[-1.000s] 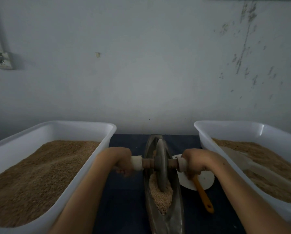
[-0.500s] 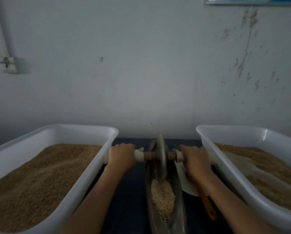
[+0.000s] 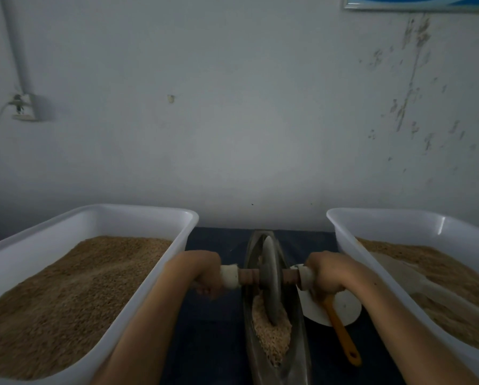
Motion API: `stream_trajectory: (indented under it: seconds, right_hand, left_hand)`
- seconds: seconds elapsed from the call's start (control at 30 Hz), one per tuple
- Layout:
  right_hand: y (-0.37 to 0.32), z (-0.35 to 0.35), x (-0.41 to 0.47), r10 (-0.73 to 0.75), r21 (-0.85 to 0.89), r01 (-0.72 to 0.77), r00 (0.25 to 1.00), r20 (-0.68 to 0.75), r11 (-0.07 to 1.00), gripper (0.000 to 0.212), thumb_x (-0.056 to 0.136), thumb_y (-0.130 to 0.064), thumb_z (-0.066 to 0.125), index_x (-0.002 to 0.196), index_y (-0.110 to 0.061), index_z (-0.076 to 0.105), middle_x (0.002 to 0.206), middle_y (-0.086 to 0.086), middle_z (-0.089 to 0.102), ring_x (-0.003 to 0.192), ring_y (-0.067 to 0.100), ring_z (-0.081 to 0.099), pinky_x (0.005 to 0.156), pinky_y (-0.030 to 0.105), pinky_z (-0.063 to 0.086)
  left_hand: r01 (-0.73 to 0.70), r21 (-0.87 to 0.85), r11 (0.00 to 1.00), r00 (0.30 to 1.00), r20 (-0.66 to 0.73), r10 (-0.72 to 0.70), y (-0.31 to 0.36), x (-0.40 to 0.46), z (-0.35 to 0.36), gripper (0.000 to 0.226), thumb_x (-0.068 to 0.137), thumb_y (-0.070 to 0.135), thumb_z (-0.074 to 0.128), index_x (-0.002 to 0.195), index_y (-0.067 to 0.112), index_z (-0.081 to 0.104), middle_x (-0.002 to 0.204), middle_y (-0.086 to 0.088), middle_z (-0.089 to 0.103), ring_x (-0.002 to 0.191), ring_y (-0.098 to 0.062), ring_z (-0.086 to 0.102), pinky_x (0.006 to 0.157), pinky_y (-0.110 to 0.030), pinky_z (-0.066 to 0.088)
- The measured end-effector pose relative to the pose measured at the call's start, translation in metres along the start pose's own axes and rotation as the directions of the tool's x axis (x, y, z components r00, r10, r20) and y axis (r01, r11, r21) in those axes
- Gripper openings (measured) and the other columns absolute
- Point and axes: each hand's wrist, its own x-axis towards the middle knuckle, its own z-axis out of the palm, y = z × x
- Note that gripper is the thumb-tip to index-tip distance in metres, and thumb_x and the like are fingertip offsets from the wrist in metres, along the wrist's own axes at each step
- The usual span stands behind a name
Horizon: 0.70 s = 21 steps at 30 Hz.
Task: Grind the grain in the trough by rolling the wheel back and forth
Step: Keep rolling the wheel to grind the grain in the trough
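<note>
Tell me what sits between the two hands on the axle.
In the head view, the wheel stands upright on the axle between the left hand and right hand, its lower edge in the grain in the trough.

Light: you are working in dim, flat, bluish light, source not visible | Glare: a small highlight is showing on the right tub (image 3: 442, 226) | Shadows: the dark cloth (image 3: 216, 323) is losing detail | Blur: grain in the left tub (image 3: 66, 295) is smearing softly | Distortion: tub rims are bowing toward the edges
</note>
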Motion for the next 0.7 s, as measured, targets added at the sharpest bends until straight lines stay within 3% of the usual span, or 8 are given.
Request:
stream_trajectory:
  seconds: [0.1, 0.17, 0.23, 0.33, 0.43, 0.53, 0.63, 0.7]
  right_hand:
    - [-0.001, 0.005, 0.004, 0.012, 0.012, -0.01, 0.984, -0.18, 1.0, 0.009, 0.082, -0.017, 0.064, 0.088, -0.022, 0.059, 0.096, 0.002, 0.066, 0.089, 0.019, 0.064, 0.073, 0.029, 0.047]
    - [-0.004, 0.011, 0.006, 0.033, 0.029, -0.024, 0.933, -0.358, 0.999, 0.011, 0.084, -0.015, 0.058, 0.082, -0.025, 0.054, 0.094, 0.0, 0.066, 0.089, 0.021, 0.064, 0.073, 0.03, 0.045]
    - [-0.007, 0.018, 0.009, 0.043, 0.046, -0.023, 0.857, -0.514, 0.999, 0.014, 0.086, -0.014, 0.053, 0.08, -0.027, 0.051, 0.093, -0.002, 0.066, 0.09, 0.02, 0.063, 0.071, 0.029, 0.039]
    - [-0.008, 0.025, 0.01, 0.028, 0.034, -0.008, 0.778, -0.628, 0.999, 0.016, 0.088, -0.016, 0.05, 0.08, -0.029, 0.047, 0.092, -0.004, 0.065, 0.092, 0.019, 0.061, 0.072, 0.029, 0.029]
    - [-0.008, 0.023, 0.009, 0.025, 0.01, -0.023, 0.815, -0.579, 1.0, 0.024, 0.089, -0.016, 0.051, 0.073, -0.029, 0.039, 0.094, -0.005, 0.064, 0.095, 0.019, 0.06, 0.074, 0.029, 0.029]
    - [-0.007, 0.017, 0.007, 0.014, -0.029, -0.032, 0.879, -0.477, 0.999, 0.013, 0.087, -0.014, 0.054, 0.083, -0.026, 0.052, 0.1, -0.002, 0.064, 0.096, 0.02, 0.061, 0.076, 0.028, 0.036]
    - [-0.004, 0.009, 0.002, 0.002, -0.036, -0.013, 0.96, -0.28, 0.999, 0.015, 0.085, -0.013, 0.058, 0.098, -0.021, 0.06, 0.101, 0.002, 0.065, 0.093, 0.02, 0.062, 0.078, 0.031, 0.046]
    - [-0.002, 0.002, -0.002, -0.011, -0.025, 0.008, 0.993, -0.116, 1.0, 0.019, 0.085, -0.015, 0.063, 0.103, -0.017, 0.062, 0.103, 0.004, 0.065, 0.094, 0.02, 0.063, 0.08, 0.031, 0.05]
  left_hand:
    - [0.034, 0.043, 0.999, 0.984, -0.177, -0.026, 0.0, 0.006, 0.001, 0.019, 0.078, 0.024, 0.072, 0.092, 0.015, 0.062, 0.083, 0.001, 0.064, 0.076, -0.011, 0.061, 0.082, -0.029, 0.05]
    - [0.064, 0.087, 0.994, 0.931, -0.363, -0.029, 0.0, 0.009, 0.005, 0.031, 0.079, 0.029, 0.07, 0.106, 0.016, 0.061, 0.099, -0.001, 0.066, 0.091, -0.016, 0.062, 0.086, -0.033, 0.049]
    - [0.07, 0.112, 0.991, 0.869, -0.494, -0.005, -0.001, 0.011, 0.009, 0.031, 0.08, 0.03, 0.067, 0.108, 0.019, 0.061, 0.103, -0.001, 0.066, 0.095, -0.017, 0.062, 0.082, -0.032, 0.049]
    - [0.069, 0.121, 0.99, 0.842, -0.54, 0.007, -0.002, 0.013, 0.012, 0.028, 0.081, 0.03, 0.064, 0.107, 0.021, 0.06, 0.104, 0.001, 0.065, 0.095, -0.017, 0.062, 0.077, -0.03, 0.046]
    - [0.081, 0.103, 0.991, 0.878, -0.479, -0.022, -0.001, 0.012, 0.011, 0.03, 0.08, 0.028, 0.066, 0.109, 0.019, 0.061, 0.103, -0.001, 0.066, 0.094, -0.017, 0.062, 0.083, -0.032, 0.05]
    - [0.102, 0.097, 0.99, 0.922, -0.382, -0.058, 0.0, 0.009, 0.009, 0.037, 0.078, 0.028, 0.07, 0.113, 0.017, 0.06, 0.105, -0.001, 0.066, 0.095, -0.017, 0.062, 0.087, -0.034, 0.05]
    - [0.101, 0.105, 0.989, 0.96, -0.271, -0.07, 0.001, 0.005, 0.005, 0.04, 0.079, 0.027, 0.071, 0.115, 0.015, 0.059, 0.108, -0.003, 0.065, 0.097, -0.018, 0.062, 0.09, -0.035, 0.049]
    - [0.081, 0.083, 0.993, 0.985, -0.161, -0.067, 0.003, -0.001, 0.001, 0.036, 0.081, 0.023, 0.07, 0.113, 0.012, 0.061, 0.1, -0.004, 0.067, 0.087, -0.015, 0.063, 0.086, -0.031, 0.049]
